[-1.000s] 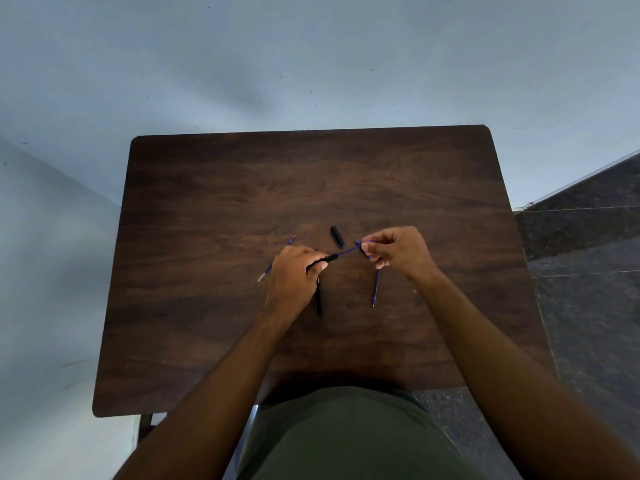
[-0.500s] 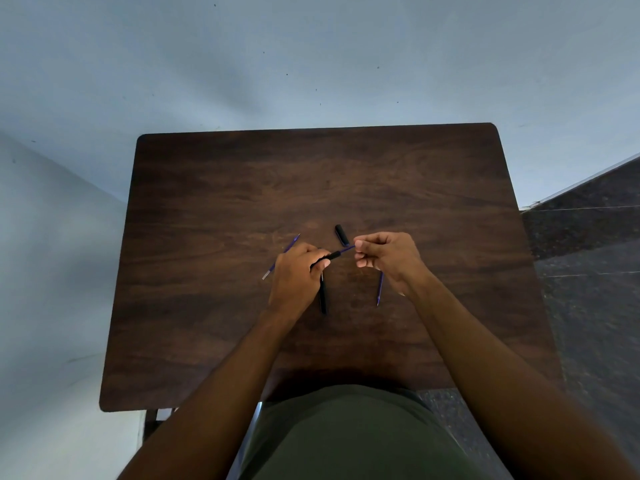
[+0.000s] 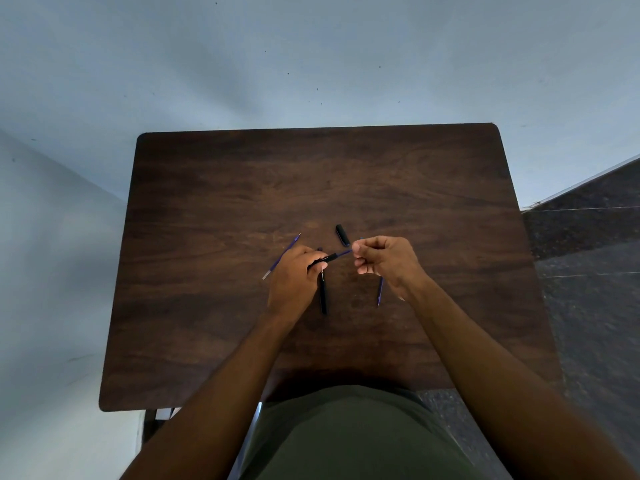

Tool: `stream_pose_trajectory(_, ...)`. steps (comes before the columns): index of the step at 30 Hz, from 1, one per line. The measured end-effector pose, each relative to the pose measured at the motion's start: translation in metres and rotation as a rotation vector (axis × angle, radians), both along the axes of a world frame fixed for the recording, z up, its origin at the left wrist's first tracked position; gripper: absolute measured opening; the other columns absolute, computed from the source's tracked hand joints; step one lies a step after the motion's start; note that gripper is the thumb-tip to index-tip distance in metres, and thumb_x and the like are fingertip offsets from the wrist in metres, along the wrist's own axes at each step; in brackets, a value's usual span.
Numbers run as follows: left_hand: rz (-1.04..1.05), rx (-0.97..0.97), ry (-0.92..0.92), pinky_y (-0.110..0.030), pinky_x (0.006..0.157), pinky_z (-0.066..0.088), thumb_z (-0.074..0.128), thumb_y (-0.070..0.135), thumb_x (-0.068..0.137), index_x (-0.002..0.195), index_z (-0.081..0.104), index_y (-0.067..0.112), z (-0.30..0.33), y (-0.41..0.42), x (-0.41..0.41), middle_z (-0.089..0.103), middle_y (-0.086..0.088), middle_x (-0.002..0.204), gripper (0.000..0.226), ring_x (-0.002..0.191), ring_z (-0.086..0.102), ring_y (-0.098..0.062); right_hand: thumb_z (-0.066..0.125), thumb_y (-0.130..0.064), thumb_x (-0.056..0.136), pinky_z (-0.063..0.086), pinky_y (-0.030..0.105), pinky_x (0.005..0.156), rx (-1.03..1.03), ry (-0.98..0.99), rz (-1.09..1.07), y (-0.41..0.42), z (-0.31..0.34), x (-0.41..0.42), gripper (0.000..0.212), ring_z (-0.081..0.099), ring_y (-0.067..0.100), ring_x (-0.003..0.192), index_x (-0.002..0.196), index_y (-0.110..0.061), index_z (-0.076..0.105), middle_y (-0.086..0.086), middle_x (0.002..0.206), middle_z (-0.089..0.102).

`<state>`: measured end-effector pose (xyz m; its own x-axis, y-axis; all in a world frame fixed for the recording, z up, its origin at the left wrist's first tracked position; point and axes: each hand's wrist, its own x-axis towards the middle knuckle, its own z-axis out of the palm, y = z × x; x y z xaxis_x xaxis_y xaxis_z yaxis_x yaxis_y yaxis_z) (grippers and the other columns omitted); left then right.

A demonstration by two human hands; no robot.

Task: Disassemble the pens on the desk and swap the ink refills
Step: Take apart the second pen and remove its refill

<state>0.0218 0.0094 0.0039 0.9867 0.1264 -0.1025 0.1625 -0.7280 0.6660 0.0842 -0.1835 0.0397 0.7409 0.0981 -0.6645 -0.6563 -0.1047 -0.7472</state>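
Note:
My left hand [image 3: 292, 280] grips a black pen barrel [image 3: 325, 259] that points up and to the right. A thin blue refill [image 3: 344, 253] sticks out of the barrel's open end, and my right hand [image 3: 382, 259] pinches its far end. A second black barrel [image 3: 323, 292] lies on the desk just right of my left hand. Beyond the hands lies a short black cap [image 3: 342, 235]. One loose blue refill [image 3: 281, 257] rests left of my left hand, partly hidden by it. Another blue refill [image 3: 380, 292] shows below my right hand.
The dark wooden desk [image 3: 225, 341] stands in a corner of pale blue walls. Its near edge is at my lap. Dark tiled floor [image 3: 588, 271] lies to the right.
The exposed length of blue refill between barrel and right hand has grown shorter, and my right hand has come closer to the left. The loose parts on the desk have stayed put.

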Motion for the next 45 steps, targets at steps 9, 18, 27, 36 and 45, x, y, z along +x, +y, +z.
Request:
stream_pose_trajectory(9,0.017,-0.004,0.059,-0.015,0.082,0.042,0.065,0.025,0.094,0.115,0.071,0.021,-0.008,0.004,-0.006,0.063,0.011,0.106,0.022,0.098,0.057,-0.003,0.068,-0.006,0.091,0.049,0.012,0.050,-0.593,-0.175,0.056,-0.025,-0.029,0.022,0.013,0.061,0.001,0.055,0.083,-0.010,0.078,-0.002,0.075,0.071)
stream_pose_trajectory(18,0.031,0.005,0.090,-0.023,0.084,0.047,0.066,0.027,0.094,0.114,0.071,0.024,-0.012,0.007,-0.002,0.059,0.015,0.103,0.021,0.099,0.053,-0.003,0.072,-0.015,0.091,0.060,0.040,0.074,-0.788,-0.253,0.421,-0.005,-0.043,0.041,0.019,0.070,0.026,0.079,0.081,0.000,0.076,0.015,0.082,0.074)
stream_pose_trajectory(27,0.038,0.026,0.085,-0.018,0.080,0.037,0.067,0.025,0.093,0.114,0.071,0.023,-0.009,0.009,0.002,0.056,0.017,0.100,0.021,0.099,0.052,-0.004,0.071,-0.019,0.090,0.060,0.045,0.078,-0.890,-0.205,0.541,0.001,-0.058,0.042,0.017,0.068,0.029,0.086,0.090,-0.002,0.070,0.015,0.092,0.071)
stream_pose_trajectory(36,0.053,-0.025,0.063,-0.028,0.089,0.051,0.071,0.022,0.090,0.111,0.073,0.022,-0.010,0.016,0.002,0.068,0.010,0.105,0.021,0.098,0.061,-0.008,0.071,-0.010,0.086,0.060,0.032,0.055,-0.538,-0.179,0.407,0.002,-0.013,0.040,0.012,0.071,0.022,0.061,0.080,0.000,0.073,0.012,0.074,0.076)
stream_pose_trajectory(45,0.050,0.014,0.054,-0.041,0.095,0.050,0.068,0.020,0.092,0.114,0.072,0.022,0.000,0.012,0.002,0.073,0.005,0.109,0.023,0.103,0.063,-0.013,0.071,-0.008,0.091,0.058,0.024,0.063,-0.300,-0.142,0.353,-0.006,0.008,0.031,0.008,0.065,0.010,0.062,0.094,-0.001,0.075,0.009,0.082,0.073)
